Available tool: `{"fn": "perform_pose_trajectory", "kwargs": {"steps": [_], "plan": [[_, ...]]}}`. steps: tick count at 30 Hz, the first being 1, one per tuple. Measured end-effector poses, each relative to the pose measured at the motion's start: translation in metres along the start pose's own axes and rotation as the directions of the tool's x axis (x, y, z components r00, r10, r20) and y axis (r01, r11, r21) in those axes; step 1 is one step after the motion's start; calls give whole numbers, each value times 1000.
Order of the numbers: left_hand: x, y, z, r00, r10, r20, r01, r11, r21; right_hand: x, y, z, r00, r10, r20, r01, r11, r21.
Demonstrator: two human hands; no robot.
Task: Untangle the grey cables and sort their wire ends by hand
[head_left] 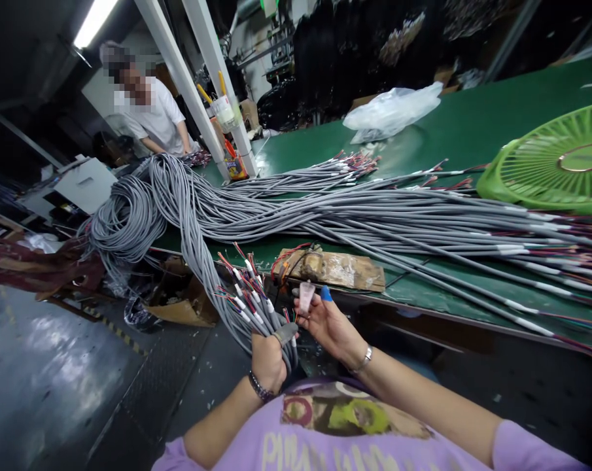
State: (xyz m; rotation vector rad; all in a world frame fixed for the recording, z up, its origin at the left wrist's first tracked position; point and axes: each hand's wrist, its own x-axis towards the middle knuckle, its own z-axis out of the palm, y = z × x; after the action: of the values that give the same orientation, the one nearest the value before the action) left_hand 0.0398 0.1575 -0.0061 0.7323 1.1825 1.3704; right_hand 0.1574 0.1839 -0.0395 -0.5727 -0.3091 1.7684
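Observation:
Low in front of my body, my left hand [270,356] is wrapped round a bundle of grey cables [202,268], whose white-banded ends with coloured wires fan out above the fist. A grey covering is on its thumb. Just right of these ends is my right hand [331,327], palm up, with blue tape on one fingertip and pale wrapping on another finger. Its fingers are partly curled near a few thin coloured wires; whether they pinch a wire is too small to tell. A wooden block [349,271] with wires lies on the table edge above my hands.
Many grey cables [276,212] stretch across the green table [472,134]. A green fan [555,160] stands at right, a plastic bag [394,111] behind. White posts [205,85] rise near a person [153,111] at far left. An open cardboard box [185,304] sits below the table.

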Motion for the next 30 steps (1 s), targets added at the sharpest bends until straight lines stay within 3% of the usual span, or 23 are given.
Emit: {"fn": "perform_pose_trajectory", "kwargs": {"steps": [5, 9, 15, 19, 24, 30], "plan": [[-5, 0, -6, 1000, -13, 8, 14, 999, -35, -16, 3, -11, 990, 21, 139, 19, 958, -287], [-6, -2, -6, 998, -12, 66, 15, 999, -34, -25, 0, -1, 994, -10, 111, 68, 845, -531], [-7, -3, -9, 979, 31, 202, -44, 997, 59, -26, -7, 15, 997, -20, 74, 63, 763, -643], [-8, 2, -6, 982, 30, 189, -46, 996, 81, -23, -3, 10, 999, -13, 43, 37, 796, -604], [-5, 7, -4, 997, -13, 71, 11, 999, 37, -14, -2, -8, 996, 13, -87, -37, 960, -278], [2, 12, 5, 999, -20, 34, 21, 999, -31, 2, -15, -2, 999, 42, -25, -46, 975, -217]]}}
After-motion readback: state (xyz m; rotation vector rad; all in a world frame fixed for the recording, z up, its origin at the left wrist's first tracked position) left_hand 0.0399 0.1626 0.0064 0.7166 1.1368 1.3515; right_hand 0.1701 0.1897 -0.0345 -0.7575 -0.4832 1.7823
